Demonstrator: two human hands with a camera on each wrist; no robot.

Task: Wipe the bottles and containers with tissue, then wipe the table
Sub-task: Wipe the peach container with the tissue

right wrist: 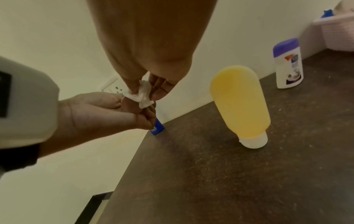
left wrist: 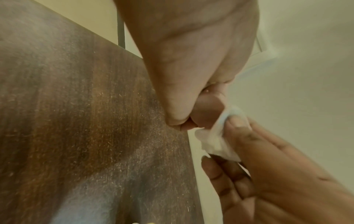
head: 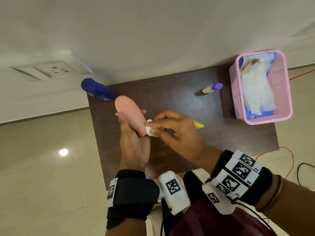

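Right now we hold the pink bottle (head: 129,113) in our left hand (head: 134,147), fingers and thumb curled round its lower part, so that it is lifted off the bench (head: 170,99) with its rounded end pointing up and away from us. Our right hand (head: 177,132) pinches a small folded tissue (head: 150,130) between thumb and fingertips and presses it against the near end of the pink bottle, just where the left thumb grips. From the left wrist we see the tissue (left wrist: 216,136) touching the bottle's end (left wrist: 207,112); from the right wrist the crumpled tissue (right wrist: 142,95) lies between the two hands.

On the dark wooden bench, a blue bottle (head: 98,90) stands at the far left corner, close to the wall. A yellow bottle (right wrist: 240,103) stands on its whitish cap near the middle, mostly hidden behind our right hand in the head view. A white bottle with a purple cap (head: 212,88) stands farther back on the right, near a pink basket (head: 283,92) that sits at the far right corner and holds white tissues and blue packaging. We also see a wall socket (head: 56,70) on the left and an orange cable (head: 288,160) on the floor to the right.
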